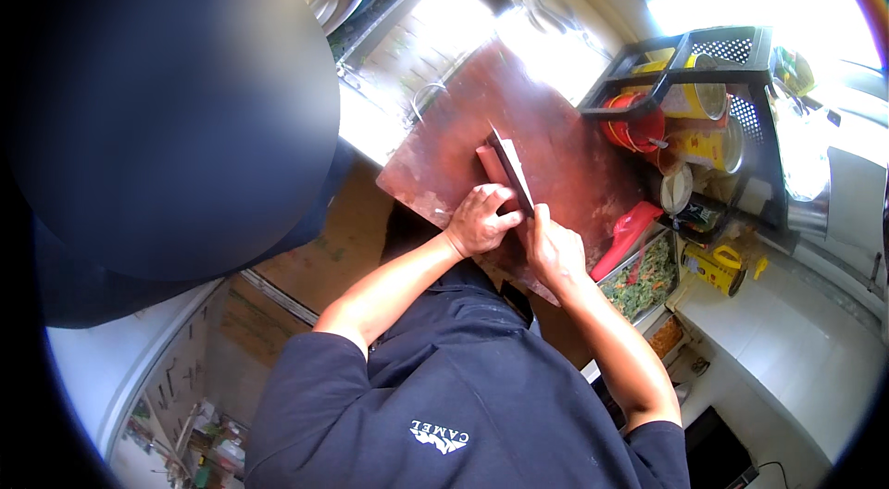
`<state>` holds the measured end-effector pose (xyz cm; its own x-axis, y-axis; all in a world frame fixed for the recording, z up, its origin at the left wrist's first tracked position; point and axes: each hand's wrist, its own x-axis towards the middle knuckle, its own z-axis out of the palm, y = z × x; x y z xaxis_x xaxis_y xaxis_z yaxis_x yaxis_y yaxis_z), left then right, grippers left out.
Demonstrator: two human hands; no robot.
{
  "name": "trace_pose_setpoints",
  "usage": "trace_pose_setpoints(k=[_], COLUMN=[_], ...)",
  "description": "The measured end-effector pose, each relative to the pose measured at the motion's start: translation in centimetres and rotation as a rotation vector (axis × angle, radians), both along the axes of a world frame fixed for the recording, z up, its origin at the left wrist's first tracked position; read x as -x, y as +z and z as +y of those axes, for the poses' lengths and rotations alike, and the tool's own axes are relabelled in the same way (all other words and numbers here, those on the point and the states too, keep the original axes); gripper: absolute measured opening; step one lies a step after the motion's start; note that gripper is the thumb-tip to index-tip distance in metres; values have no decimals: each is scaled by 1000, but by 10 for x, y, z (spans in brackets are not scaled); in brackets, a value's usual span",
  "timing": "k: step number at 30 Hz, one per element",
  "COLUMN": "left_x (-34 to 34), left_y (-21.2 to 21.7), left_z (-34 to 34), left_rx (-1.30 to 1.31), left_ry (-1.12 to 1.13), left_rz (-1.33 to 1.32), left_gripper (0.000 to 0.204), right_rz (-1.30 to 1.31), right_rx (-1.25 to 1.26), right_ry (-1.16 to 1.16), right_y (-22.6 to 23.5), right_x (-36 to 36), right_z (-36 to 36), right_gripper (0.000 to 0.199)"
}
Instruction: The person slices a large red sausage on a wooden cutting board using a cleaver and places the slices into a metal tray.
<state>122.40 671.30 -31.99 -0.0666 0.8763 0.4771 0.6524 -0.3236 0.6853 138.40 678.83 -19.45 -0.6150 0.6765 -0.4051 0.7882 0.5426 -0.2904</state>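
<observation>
On a reddish-brown cutting board, my left hand is closed over the near end of a pink, sausage-shaped piece of food. My right hand grips a kitchen knife, whose broad blade points away from me. The blade lies right along the right side of the pink piece; whether it cuts into it cannot be made out. The knife's handle is mostly covered by my right fingers.
A black rack with yellow cans and a red container stands at the right. Nearer are a red plastic bag and a tray of chopped greens. A sink lies beyond; a blurred person stands at left.
</observation>
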Motion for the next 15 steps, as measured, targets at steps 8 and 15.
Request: trace_pose_setpoints(k=[8, 15], left_x=[1, 2], left_y=[9, 8], left_z=[3, 3], left_rx=[-22, -30], left_ry=[30, 0], left_rz=[14, 4], left_gripper=[21, 21], right_rz=[-150, -299], right_rx=[93, 164], right_ry=[7, 48], right_y=[84, 106], right_x=[-5, -18], right_z=[3, -1], right_gripper=[28, 31])
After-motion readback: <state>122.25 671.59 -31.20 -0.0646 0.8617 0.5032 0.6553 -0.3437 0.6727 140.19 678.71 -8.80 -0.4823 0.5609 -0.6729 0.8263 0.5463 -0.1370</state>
